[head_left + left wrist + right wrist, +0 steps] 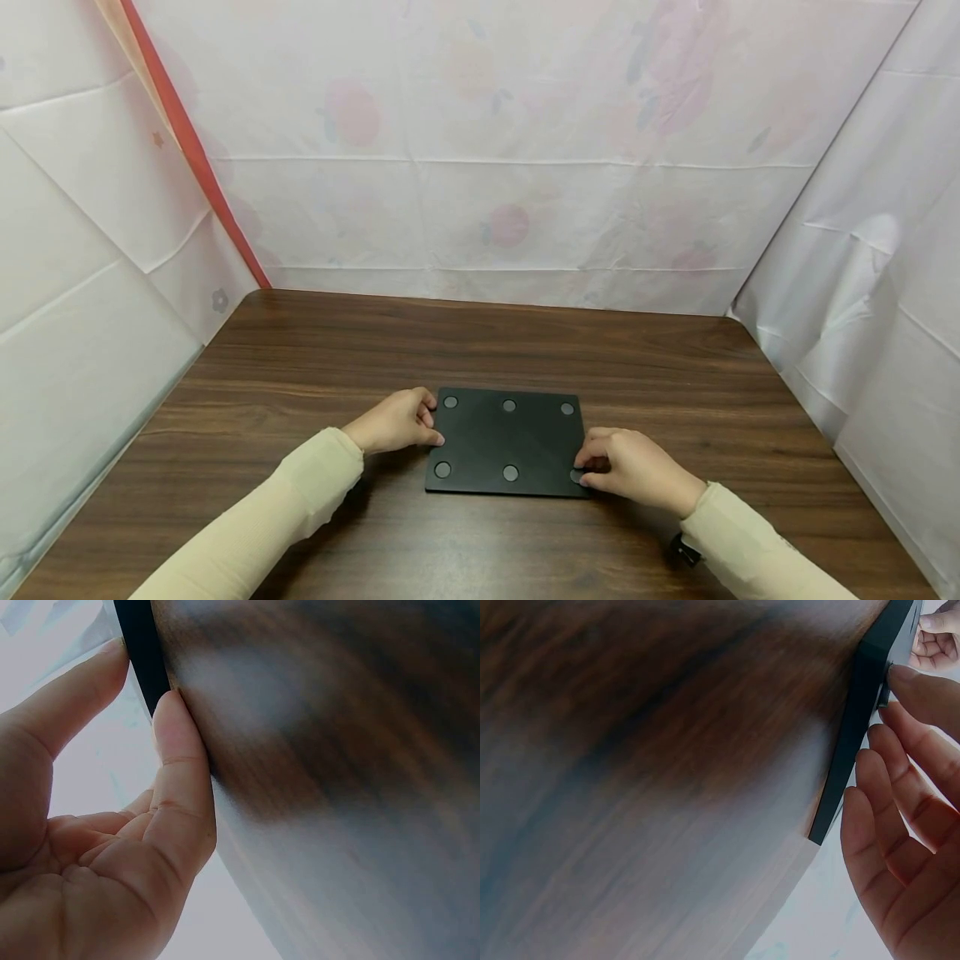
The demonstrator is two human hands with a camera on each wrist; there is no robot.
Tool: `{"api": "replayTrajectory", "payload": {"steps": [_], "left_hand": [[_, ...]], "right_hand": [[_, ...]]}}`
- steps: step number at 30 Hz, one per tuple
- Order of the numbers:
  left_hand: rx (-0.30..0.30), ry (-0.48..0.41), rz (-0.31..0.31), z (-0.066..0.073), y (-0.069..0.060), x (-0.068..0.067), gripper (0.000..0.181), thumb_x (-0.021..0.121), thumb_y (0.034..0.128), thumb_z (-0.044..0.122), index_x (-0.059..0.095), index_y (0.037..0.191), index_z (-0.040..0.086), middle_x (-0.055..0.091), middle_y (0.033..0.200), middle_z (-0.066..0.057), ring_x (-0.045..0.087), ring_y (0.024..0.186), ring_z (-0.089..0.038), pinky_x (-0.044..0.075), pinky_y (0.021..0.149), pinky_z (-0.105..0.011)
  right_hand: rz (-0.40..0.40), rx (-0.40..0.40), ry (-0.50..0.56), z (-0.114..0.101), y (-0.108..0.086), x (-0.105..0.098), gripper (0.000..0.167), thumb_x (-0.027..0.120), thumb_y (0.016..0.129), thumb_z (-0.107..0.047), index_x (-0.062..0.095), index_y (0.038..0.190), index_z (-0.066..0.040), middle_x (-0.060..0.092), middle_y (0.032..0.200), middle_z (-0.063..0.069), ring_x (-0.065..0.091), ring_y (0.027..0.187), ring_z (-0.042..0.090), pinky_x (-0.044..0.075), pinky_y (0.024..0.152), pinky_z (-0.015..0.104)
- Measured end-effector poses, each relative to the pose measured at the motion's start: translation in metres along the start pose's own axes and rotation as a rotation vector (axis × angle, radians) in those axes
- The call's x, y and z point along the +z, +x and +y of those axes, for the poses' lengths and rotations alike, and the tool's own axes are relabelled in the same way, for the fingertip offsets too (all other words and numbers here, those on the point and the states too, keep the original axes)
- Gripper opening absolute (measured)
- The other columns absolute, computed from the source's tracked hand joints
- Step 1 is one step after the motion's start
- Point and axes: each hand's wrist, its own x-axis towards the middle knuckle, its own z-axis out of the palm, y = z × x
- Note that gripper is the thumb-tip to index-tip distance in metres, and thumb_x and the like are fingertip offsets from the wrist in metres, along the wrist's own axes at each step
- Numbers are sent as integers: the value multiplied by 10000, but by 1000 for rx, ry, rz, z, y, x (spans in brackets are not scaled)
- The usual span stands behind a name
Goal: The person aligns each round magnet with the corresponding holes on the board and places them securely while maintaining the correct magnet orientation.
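Observation:
A flat black rectangular board [476,439] lies on the wooden table, with several round grey discs along its far and near edges. At its left edge my left hand [393,422] pinches the board; in the left wrist view the thumb touches one face of the dark edge [142,656] and a forefinger lies against its rim. My right hand [641,468] is over the near right corner. Its thumb and forefinger pinch a grey disc [577,476] there, partly hidden by the fingers. Seen from the right wrist, that small dark disc [885,694] stands slightly off the board's face.
The brown wood-grain table [360,342] spreads around the board on all sides. A pale fruit-print curtain [510,183] hangs behind it, with white sheets to the left and right. A black wristband [685,550] shows by the right sleeve.

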Motion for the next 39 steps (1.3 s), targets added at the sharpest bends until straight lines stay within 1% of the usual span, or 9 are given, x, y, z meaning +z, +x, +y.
{"api": "replayTrajectory", "payload": {"steps": [5,17,32,35,39], "left_hand": [[-3,6,1,0,1,0,565,837,763,127,552,1207,-74,625,878,-39,568,768,-131,494,706,-285],[-11,12,0,1,1,0,553,838,761,130,555,1195,-66,620,873,-34,564,764,-131,486,703,-282],[-17,3,-12,1,0,-1,562,833,771,130,544,1214,-60,615,889,-42,561,781,-140,488,722,-294],[-14,4,-11,0,1,0,560,831,772,129,544,1213,-60,615,887,-42,561,778,-138,488,719,-293],[-12,2,-12,0,1,0,559,830,774,128,543,1214,-62,616,887,-43,562,778,-140,490,719,-294]], "right_hand": [[3,-10,-10,-1,1,0,105,790,820,-195,753,916,-217,611,883,-153,562,739,-32,491,646,211],[6,-13,5,-1,2,1,106,792,817,-186,751,907,-223,606,874,-156,566,742,-27,492,650,214],[-4,4,32,1,2,1,110,787,826,-190,748,922,-224,610,888,-152,582,752,-14,500,651,214],[9,-1,26,1,2,2,95,784,829,-197,746,910,-231,609,881,-159,573,747,-28,495,651,209],[32,3,63,3,4,2,24,753,867,-232,742,888,-229,603,862,-169,549,720,-50,485,635,198]]}}
